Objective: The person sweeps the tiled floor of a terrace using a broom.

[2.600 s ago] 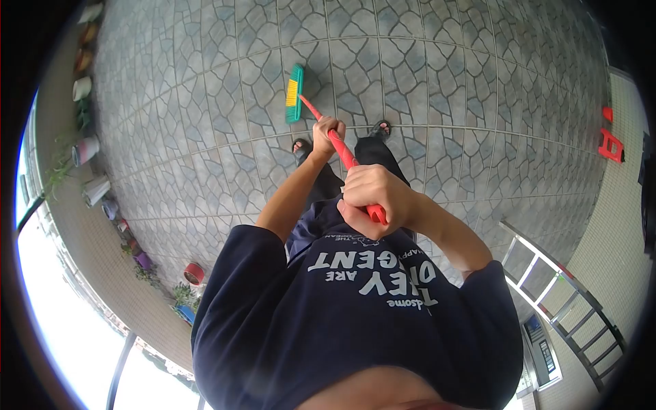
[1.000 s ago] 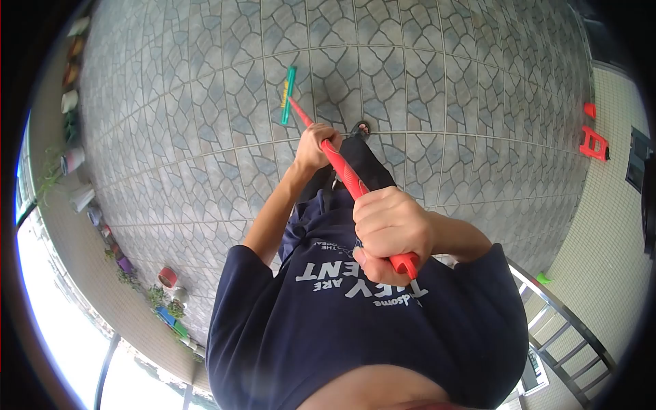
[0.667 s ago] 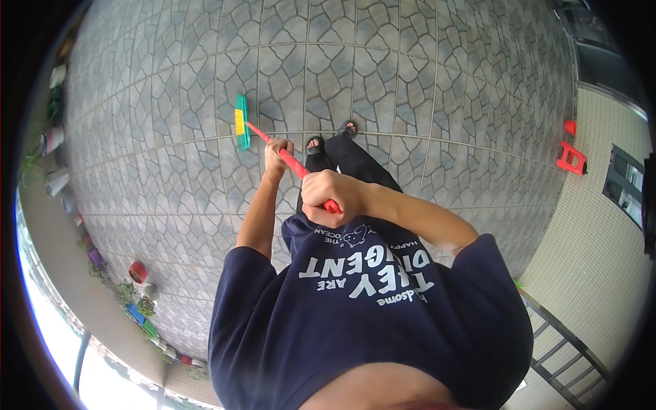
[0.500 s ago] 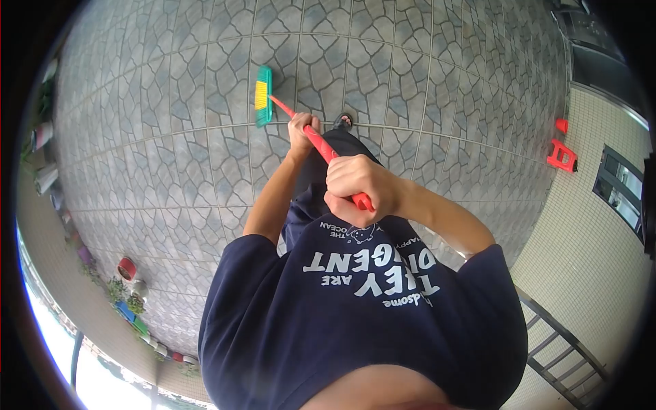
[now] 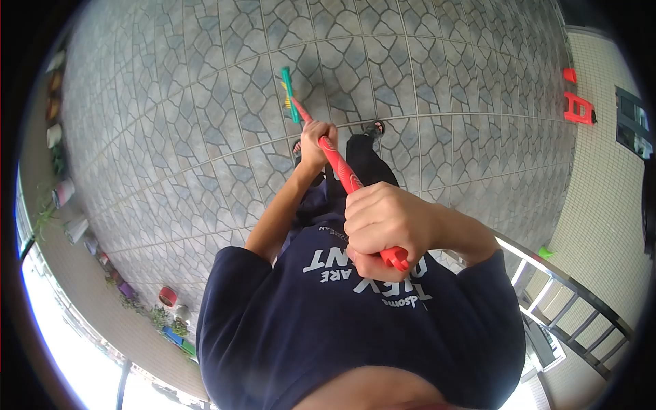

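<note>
Patterned paving (image 5: 471, 75) spreads beneath; green broom head (image 5: 287, 81) at eleven o'clock, red handle (image 5: 340, 165) clenched by the left hand (image 5: 318, 142) and right hand (image 5: 388, 224); any shift calls for both together

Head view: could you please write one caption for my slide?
The left hand and right hand grip a red handle with a green broom head over patterned paving.

the grey, stone-patterned floor (image 5: 465, 154) holds a red stool (image 5: 579, 108) at its right edge, a red pot (image 5: 167, 296) lower left.
</note>
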The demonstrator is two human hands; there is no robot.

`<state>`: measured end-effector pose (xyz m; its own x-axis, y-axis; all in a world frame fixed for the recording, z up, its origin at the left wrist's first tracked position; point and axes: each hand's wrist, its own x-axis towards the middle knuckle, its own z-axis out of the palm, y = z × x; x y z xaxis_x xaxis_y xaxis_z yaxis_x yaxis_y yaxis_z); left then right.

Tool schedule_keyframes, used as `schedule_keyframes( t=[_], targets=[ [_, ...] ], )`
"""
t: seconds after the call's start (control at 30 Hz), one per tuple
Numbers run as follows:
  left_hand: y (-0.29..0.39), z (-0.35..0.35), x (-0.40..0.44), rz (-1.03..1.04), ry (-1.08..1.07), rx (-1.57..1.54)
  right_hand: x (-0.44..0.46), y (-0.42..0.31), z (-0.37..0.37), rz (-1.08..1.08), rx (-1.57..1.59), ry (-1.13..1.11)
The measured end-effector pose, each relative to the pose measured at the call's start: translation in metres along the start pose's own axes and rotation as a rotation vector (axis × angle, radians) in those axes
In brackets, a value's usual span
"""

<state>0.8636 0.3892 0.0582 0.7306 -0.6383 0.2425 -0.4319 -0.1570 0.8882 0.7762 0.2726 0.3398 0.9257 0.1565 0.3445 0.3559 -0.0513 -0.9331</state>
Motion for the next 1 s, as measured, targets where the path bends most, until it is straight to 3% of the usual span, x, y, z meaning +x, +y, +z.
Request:
schedule_keyframes(
  t=[0.1,0.17,0.27,0.47,0.57,0.67,0.87,1.0],
  targets=[
    [-0.039,0.023,-0.010,-0.056,-0.042,0.116,-0.051,0.037,-0.038,0.014,0.085,0.035],
    [-0.073,0.040,-0.013,-0.095,-0.198,0.195,-0.094,0.085,-0.065,0.121,0.114,-0.002],
    [-0.092,0.100,-0.021,-0.103,-0.149,0.218,-0.141,0.109,-0.089,0.107,0.115,0.093],
    [-0.001,0.281,0.017,-0.038,0.041,0.008,-0.171,0.033,-0.180,0.179,-0.041,0.090],
    [0.050,0.313,0.048,-0.045,0.080,-0.068,-0.167,0.003,-0.211,0.188,-0.088,0.069],
    [0.076,0.299,0.071,-0.033,-0.038,-0.083,-0.155,-0.021,-0.230,0.090,-0.090,0.173],
    [0.109,0.192,0.037,-0.043,-0.073,0.006,-0.143,-0.067,-0.186,-0.027,0.028,-0.034],
    [0.028,0.145,0.024,-0.065,-0.124,0.137,-0.157,0.003,-0.150,0.026,0.089,0.101]
  ],
)
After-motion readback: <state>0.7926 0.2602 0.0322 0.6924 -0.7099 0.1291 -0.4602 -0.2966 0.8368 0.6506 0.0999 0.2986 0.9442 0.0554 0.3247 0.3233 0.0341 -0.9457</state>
